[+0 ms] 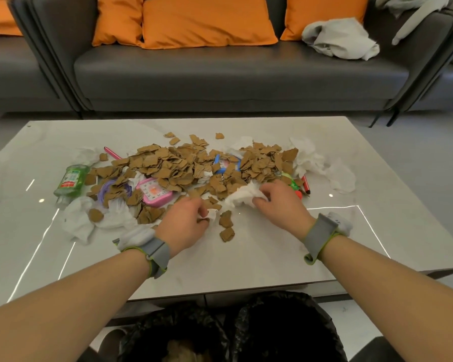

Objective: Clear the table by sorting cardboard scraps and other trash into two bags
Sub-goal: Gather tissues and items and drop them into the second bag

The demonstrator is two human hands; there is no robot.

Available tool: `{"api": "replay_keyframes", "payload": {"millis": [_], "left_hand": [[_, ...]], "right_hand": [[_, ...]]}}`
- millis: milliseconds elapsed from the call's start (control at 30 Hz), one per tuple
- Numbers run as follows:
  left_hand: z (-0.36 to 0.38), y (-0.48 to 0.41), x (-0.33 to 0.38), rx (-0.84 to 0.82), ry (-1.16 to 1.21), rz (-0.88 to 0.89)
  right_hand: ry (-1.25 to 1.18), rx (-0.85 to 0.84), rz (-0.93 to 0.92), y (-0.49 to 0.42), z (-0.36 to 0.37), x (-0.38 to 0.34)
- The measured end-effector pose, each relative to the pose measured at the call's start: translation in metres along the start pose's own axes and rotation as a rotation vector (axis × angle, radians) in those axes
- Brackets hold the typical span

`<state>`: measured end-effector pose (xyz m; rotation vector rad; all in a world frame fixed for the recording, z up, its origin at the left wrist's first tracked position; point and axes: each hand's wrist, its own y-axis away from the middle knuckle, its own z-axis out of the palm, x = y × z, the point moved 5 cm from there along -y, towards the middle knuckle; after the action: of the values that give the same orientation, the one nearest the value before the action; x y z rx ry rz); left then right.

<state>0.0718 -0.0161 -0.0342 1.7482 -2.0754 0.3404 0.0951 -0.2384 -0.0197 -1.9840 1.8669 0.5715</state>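
A wide heap of brown cardboard scraps (183, 165) covers the middle of the pale glossy table (272, 257). My right hand (280, 202) is closed on a crumpled white tissue (241, 197) at the heap's near edge. My left hand (186, 226) pinches a small white tissue bit (211, 213) together with cardboard scraps. Loose scraps (226, 233) lie between my hands. Two black bags sit open below the table's near edge, the left bag (147, 333) showing some brown scraps inside, the right bag (298, 325) dark inside.
Mixed into the heap are a green bottle (71, 180), a pink toy clock (156, 193), a blue toy clock (226, 164), a purple ring (115, 188), pens (306, 182) and white tissues (314, 159). A grey sofa (220, 71) with orange cushions stands behind.
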Motion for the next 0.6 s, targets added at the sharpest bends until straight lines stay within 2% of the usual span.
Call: {"api": "replay_keyframes", "payload": {"millis": [400, 600], "left_hand": [[-0.039, 0.003, -0.003, 0.217, 0.393, -0.162], [-0.048, 0.008, -0.006, 0.298, 0.591, -0.202]], "right_hand": [[-0.736, 0.017, 0.208, 0.012, -0.031, -0.006], [-0.929, 0.073, 0.246, 0.018, -0.046, -0.003]]}}
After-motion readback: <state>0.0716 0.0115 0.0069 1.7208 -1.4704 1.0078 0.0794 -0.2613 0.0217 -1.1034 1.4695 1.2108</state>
